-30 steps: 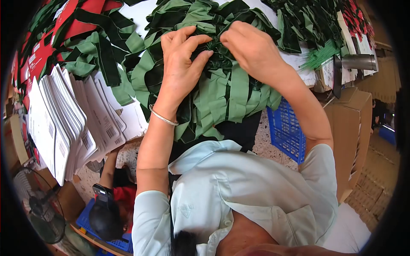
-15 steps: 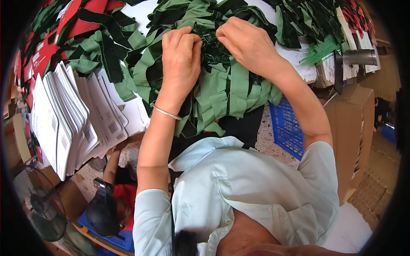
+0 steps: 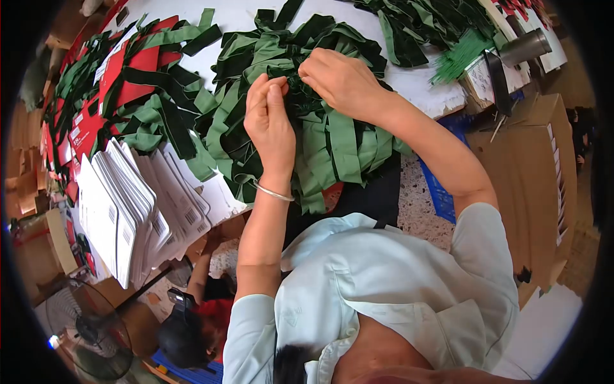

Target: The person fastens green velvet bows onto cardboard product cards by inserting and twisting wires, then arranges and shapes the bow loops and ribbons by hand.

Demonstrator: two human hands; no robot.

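A heap of green velvet ribbon strips (image 3: 345,144) lies on the white table, and both hands work over its middle. My left hand (image 3: 271,125), with a bangle at the wrist, is closed, its thumb and fingertips pinched together at the heap's left side. To its right, my right hand (image 3: 342,83) is also closed, fingertips pressed together over the dark gathered centre of the ribbons. A small gap separates the two hands. What lies between the fingertips of either hand is too small or hidden to make out.
White cards with barcodes (image 3: 137,211) stand stacked at the table's left edge, near red cards (image 3: 131,83) with green ribbons. Green wire-like strands (image 3: 464,56) lie at right beside a metal cylinder (image 3: 526,48). Below are a cardboard box (image 3: 518,185), a fan (image 3: 86,329) and another person (image 3: 192,333).
The view has shifted, so the table and cards appear lower and further right. My hands stay over the ribbon heap; the left hand has turned, showing its thumb side more.
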